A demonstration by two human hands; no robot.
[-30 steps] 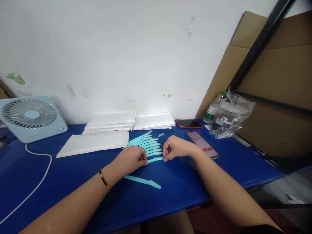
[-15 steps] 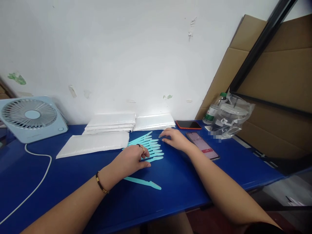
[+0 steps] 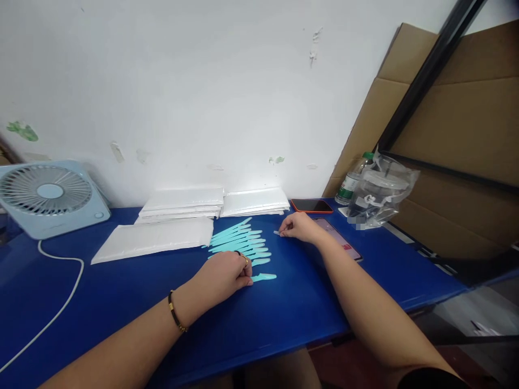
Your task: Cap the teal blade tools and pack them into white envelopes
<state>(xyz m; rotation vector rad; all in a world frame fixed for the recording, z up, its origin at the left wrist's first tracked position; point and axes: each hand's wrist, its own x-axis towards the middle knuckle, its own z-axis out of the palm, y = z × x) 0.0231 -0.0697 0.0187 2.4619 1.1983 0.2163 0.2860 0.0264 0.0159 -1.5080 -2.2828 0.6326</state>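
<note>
On the blue table [image 3: 259,335], the left hand [image 3: 227,272] now pinches the loose blue-green stick [image 3: 264,277], just in front of the other sticks [image 3: 235,239]. The right hand [image 3: 299,226] has picked up a small clear piece [image 3: 276,233], so each hand seems set. Fingers hide the stick's back end.

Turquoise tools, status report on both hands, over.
Left hand: pinching one turquoise tool. Right hand: pinching small translucent piece. Other turquoise tools: spread beyond left hand. Lit phone: partly hidden by right forearm.
</note>
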